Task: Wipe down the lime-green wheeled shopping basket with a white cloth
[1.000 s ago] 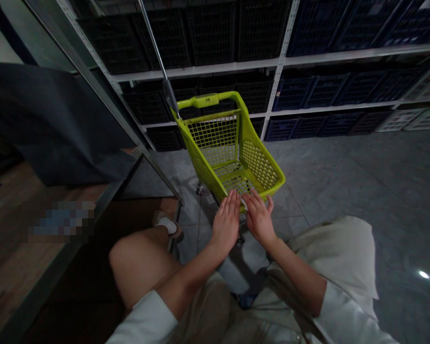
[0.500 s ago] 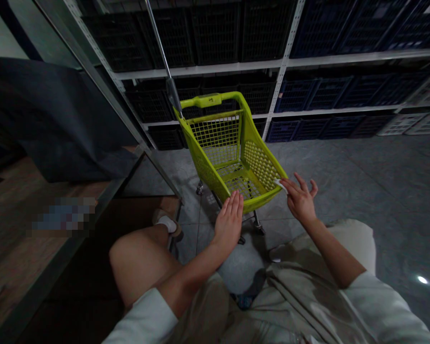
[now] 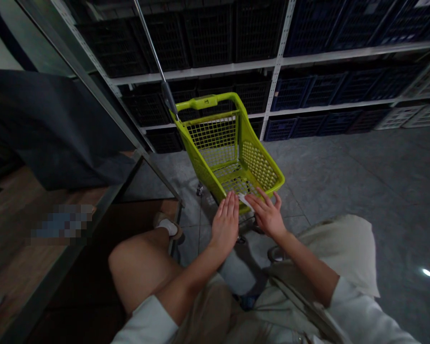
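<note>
One green cart (image 3: pixel 258 165) runs lengthwise away from us; our left hand (image 3: pixel 225 224) rests open, right hand (image 3: pixel 268 216) pinching a white scrap (image 3: pixel 244 201).

Dark crates (image 3: pixel 208 33) are stored on white shelving (image 3: pixel 200 70) along the back wall. Grey floor tiles (image 3: pixel 361 181) are noted. A dark cloth (image 3: pixel 57 129) is draped behind a metal rack (image 3: pixel 103 98), left.

grey tiled floor (image 3: pixel 361 181) runs to white shelving (image 3: pixel 200 71) packed with dark crates (image 3: pixel 208 36). a metal rack (image 3: pixel 103 102) with a wooden shelf (image 3: pixel 14 267) stands left. one light (image 3: pixel 427 273) glints off the floor.
</note>
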### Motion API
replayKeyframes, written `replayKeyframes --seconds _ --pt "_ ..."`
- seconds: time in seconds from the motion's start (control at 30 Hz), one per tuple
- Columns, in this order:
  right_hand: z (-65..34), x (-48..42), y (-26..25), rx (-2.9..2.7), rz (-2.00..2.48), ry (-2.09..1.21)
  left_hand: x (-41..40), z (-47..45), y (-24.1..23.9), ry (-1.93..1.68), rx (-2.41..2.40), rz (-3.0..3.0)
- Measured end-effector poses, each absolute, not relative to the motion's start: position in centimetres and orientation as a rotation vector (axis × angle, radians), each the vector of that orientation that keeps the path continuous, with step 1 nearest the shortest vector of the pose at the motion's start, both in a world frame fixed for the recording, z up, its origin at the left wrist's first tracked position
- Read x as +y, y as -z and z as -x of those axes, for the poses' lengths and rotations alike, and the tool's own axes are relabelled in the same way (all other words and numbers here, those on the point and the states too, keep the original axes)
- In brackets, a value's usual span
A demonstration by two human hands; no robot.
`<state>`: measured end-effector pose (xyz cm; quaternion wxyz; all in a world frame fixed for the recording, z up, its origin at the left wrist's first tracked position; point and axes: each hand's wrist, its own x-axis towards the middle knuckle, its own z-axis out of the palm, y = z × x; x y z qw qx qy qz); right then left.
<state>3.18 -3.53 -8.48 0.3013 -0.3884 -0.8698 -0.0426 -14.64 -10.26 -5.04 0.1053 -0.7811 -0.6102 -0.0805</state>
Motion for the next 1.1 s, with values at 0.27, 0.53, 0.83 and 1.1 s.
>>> replayKeyframes --seconds 0.27,0.53,0.83,1.1 --pt "-12.1 3.4 9.6 -2.127 1.195 0.311 -9.8 14.3 4.9 0.204 -1.792 2.297" --pt "0.9 -5.3 8.6 -2.076 1.155 -0.037 -9.7 14.1 5.3 0.252 -1.792 2.296" --pt "-5.6 -1.7 8.4 -2.37 0.992 0.17 -10.0 14.5 4.6 0.182 -1.784 2.319" --pt "-12.0 3.6 8.7 -2.107 1.238 0.301 -9.7 14.4 4.7 0.198 -1.753 2.345"
